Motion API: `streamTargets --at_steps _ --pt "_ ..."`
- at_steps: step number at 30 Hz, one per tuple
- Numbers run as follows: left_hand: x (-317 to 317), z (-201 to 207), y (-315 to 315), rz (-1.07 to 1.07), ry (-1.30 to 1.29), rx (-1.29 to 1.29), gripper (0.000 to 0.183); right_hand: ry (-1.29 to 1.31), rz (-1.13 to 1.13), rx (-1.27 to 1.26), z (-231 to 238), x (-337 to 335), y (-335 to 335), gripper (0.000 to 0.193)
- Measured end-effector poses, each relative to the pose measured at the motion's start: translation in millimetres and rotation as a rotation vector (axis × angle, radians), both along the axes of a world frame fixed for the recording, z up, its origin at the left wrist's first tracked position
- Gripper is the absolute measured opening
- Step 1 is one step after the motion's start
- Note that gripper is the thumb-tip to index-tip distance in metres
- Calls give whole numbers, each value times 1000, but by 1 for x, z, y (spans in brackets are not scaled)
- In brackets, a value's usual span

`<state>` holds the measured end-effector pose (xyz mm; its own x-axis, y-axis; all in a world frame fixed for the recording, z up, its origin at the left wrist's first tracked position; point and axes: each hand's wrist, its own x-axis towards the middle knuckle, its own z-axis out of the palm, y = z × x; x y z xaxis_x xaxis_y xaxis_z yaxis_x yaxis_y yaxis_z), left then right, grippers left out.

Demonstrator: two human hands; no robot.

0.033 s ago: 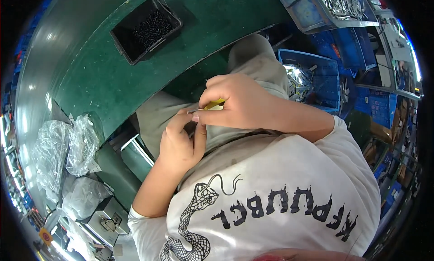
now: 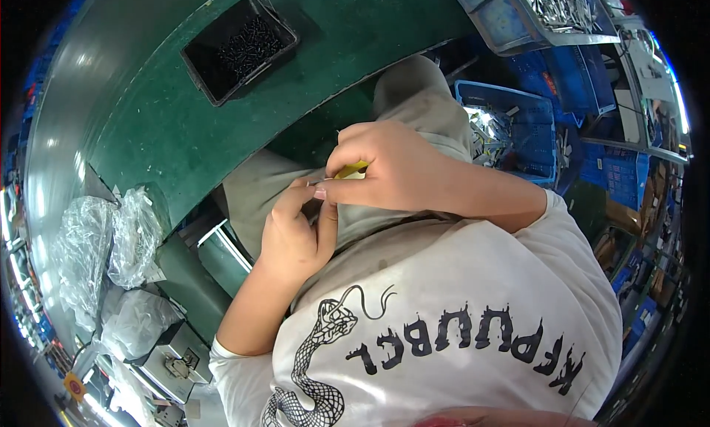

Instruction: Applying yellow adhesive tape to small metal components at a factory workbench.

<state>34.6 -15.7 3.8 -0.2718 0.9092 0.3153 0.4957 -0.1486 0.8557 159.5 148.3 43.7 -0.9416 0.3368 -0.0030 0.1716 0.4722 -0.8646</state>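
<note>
Over my lap, my two hands meet at the fingertips. My right hand (image 2: 388, 164) is closed round a small yellow piece (image 2: 353, 170). Only a strip of it shows between thumb and fingers, so its kind is hidden. My left hand (image 2: 294, 231) is closed in a pinch, its thumb and forefinger against the right hand's thumb tip. A tiny greyish bit (image 2: 318, 181) shows where the fingertips meet; I cannot make out what it is. Beyond my hands, on the green table (image 2: 325, 35), stands a black bin (image 2: 203, 76) with many small black parts.
A blue crate (image 2: 536, 135) holding metal pieces is beyond my right knee. Above it, at the upper right, is a grey-blue bin (image 2: 492, 17) of thin metal parts. Clear plastic bags (image 2: 133, 238) lie at the left, near a grey metal box (image 2: 174, 360).
</note>
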Motion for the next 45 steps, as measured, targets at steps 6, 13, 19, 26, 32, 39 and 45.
streamTargets --at_steps 6,13,19,26,32,39,45 --pt "0 -1 0 14 87 -39 28 -32 3 -107 -3 -1 4 34" --pt "1 8 12 119 485 161 17 -173 33 -302 -6 -5 7 36" --pt "-4 1 10 159 464 190 32 -196 18 -328 -6 -6 9 38" --pt "-5 -1 6 156 448 113 36 -176 31 -324 -7 -5 8 36" --pt "-10 5 8 131 756 161 22 -288 27 -460 -1 -9 8 35" --pt "-10 0 10 110 772 216 30 -322 55 -587 -4 -9 9 38" --pt "-13 -3 10 132 711 265 36 -295 78 -620 -5 -7 9 38"
